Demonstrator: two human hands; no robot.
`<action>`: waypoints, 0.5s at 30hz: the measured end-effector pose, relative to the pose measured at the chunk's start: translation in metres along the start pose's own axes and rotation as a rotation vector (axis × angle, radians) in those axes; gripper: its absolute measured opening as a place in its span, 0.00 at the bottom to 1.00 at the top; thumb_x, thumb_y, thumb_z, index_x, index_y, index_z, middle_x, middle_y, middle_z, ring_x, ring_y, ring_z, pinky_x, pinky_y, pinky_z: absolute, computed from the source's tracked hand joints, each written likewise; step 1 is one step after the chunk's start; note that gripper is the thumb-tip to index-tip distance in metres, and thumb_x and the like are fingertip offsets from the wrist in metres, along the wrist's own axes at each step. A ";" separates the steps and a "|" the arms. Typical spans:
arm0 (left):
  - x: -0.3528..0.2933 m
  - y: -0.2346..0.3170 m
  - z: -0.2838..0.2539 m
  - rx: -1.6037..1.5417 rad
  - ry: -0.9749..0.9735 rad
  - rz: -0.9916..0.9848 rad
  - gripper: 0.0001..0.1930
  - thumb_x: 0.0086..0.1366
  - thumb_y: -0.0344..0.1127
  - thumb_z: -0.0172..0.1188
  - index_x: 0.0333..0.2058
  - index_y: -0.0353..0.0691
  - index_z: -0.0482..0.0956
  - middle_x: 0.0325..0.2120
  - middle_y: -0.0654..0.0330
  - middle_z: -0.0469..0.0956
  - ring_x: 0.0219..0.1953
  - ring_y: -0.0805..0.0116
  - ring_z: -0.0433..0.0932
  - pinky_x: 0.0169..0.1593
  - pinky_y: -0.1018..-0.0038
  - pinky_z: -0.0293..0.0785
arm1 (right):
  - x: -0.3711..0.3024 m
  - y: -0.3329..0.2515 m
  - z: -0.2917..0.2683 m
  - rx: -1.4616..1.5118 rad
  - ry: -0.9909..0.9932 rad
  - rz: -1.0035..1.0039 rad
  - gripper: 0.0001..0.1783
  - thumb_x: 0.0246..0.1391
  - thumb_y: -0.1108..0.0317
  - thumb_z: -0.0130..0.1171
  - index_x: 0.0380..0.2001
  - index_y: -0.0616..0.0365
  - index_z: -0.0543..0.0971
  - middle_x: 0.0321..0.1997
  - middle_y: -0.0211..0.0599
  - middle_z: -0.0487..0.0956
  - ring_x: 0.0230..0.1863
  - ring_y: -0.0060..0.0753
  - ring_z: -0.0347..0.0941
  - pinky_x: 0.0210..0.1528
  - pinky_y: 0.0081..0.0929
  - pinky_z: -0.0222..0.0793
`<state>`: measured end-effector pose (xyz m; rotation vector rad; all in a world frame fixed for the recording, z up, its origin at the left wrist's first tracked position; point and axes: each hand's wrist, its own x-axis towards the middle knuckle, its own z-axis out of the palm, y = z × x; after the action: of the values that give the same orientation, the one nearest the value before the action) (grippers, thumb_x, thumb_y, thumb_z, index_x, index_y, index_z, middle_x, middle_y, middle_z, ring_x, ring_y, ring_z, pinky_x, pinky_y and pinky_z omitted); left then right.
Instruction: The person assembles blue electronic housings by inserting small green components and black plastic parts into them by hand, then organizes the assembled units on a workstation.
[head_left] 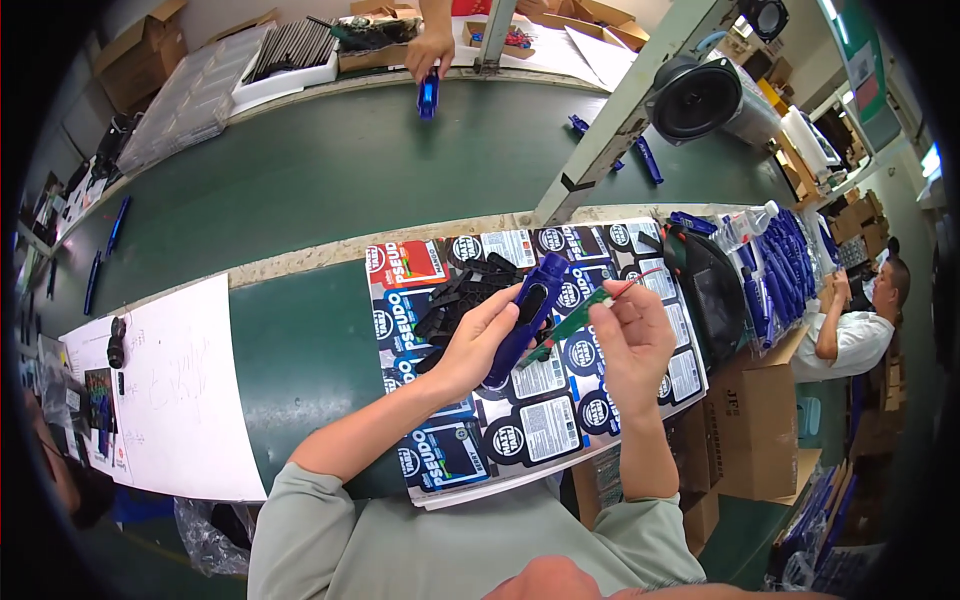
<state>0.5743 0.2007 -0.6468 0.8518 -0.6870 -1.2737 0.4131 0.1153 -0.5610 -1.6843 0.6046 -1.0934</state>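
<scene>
As fingers [494, 314] grip, casing [526, 325] lengthwise, up-right

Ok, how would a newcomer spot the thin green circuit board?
Find the stack of colourful printed sheets on the dark green bench. Above it, the right hand holds the thin green circuit board, beside the dark blue plastic casing in the left hand. Unlike that casing and the black plastic pieces, it carries a red wire.

An assembly workshop, with green conveyor [300, 170] and cartons [758, 430].
</scene>
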 end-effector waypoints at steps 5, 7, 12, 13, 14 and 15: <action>0.000 0.005 -0.001 0.037 0.010 0.070 0.24 0.79 0.42 0.45 0.68 0.40 0.64 0.46 0.60 0.79 0.40 0.75 0.79 0.43 0.76 0.78 | -0.006 0.015 0.024 -0.001 -0.059 -0.023 0.13 0.59 0.83 0.62 0.47 0.68 0.77 0.36 0.34 0.79 0.34 0.19 0.78 0.37 0.18 0.75; 0.000 0.006 -0.003 0.050 0.010 0.071 0.24 0.79 0.42 0.45 0.68 0.40 0.64 0.46 0.61 0.79 0.41 0.75 0.78 0.43 0.76 0.78 | -0.006 0.021 0.026 -0.037 -0.097 -0.028 0.11 0.59 0.83 0.62 0.45 0.68 0.77 0.36 0.34 0.80 0.35 0.19 0.78 0.37 0.17 0.75; 0.000 0.007 -0.004 0.058 0.003 0.058 0.24 0.79 0.42 0.45 0.69 0.41 0.64 0.46 0.61 0.78 0.41 0.76 0.77 0.43 0.76 0.78 | -0.007 0.027 0.026 -0.127 -0.149 -0.053 0.10 0.61 0.82 0.60 0.45 0.68 0.75 0.34 0.36 0.80 0.34 0.22 0.81 0.37 0.18 0.78; 0.000 0.008 -0.004 0.058 0.005 0.054 0.24 0.79 0.42 0.45 0.69 0.41 0.64 0.45 0.61 0.78 0.41 0.76 0.77 0.44 0.76 0.78 | -0.007 0.028 0.026 -0.122 -0.148 -0.047 0.10 0.61 0.82 0.60 0.45 0.68 0.76 0.34 0.36 0.81 0.34 0.22 0.81 0.37 0.18 0.78; 0.000 0.008 -0.004 0.059 0.007 0.051 0.24 0.79 0.42 0.45 0.69 0.41 0.64 0.45 0.61 0.78 0.41 0.76 0.77 0.44 0.76 0.77 | -0.007 0.029 0.027 -0.118 -0.146 -0.041 0.10 0.61 0.82 0.60 0.45 0.68 0.76 0.34 0.36 0.81 0.34 0.21 0.81 0.37 0.18 0.78; 0.000 0.008 -0.004 0.060 0.007 0.051 0.24 0.79 0.42 0.45 0.69 0.41 0.64 0.45 0.61 0.78 0.41 0.76 0.77 0.44 0.76 0.77 | -0.007 0.030 0.027 -0.118 -0.146 -0.042 0.10 0.61 0.82 0.60 0.45 0.68 0.76 0.34 0.36 0.81 0.34 0.21 0.81 0.37 0.18 0.78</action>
<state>0.5820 0.2018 -0.6423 0.8817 -0.7402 -1.2091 0.4366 0.1226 -0.5935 -1.8680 0.5515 -0.9699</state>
